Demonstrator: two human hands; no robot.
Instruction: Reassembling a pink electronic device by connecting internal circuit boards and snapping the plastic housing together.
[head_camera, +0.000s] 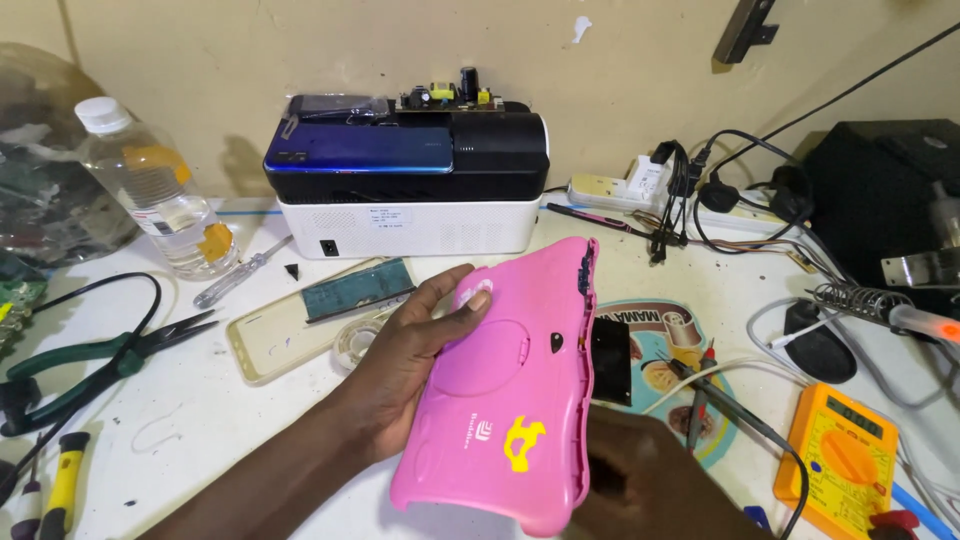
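Observation:
A pink children's tablet case (510, 400) with a round back stand and a yellow horse mark is held tilted above the white table, back facing me. My left hand (415, 350) grips its left edge, thumb pressed on the back near the top. My right hand (640, 475) is behind the case's lower right edge; its fingers are hidden, so I cannot tell what they grip. A dark screen or board (612, 362) shows just past the case's right rim.
A black-and-white box (420, 190) with a blue phone and a circuit board on top stands at the back. Green pliers (95, 360), a screwdriver (240, 272), a clear phone case (290, 340) and a water bottle (160, 195) lie left. An orange multimeter (845, 455), probes, soldering iron (900, 315) and power strip (625, 190) lie right.

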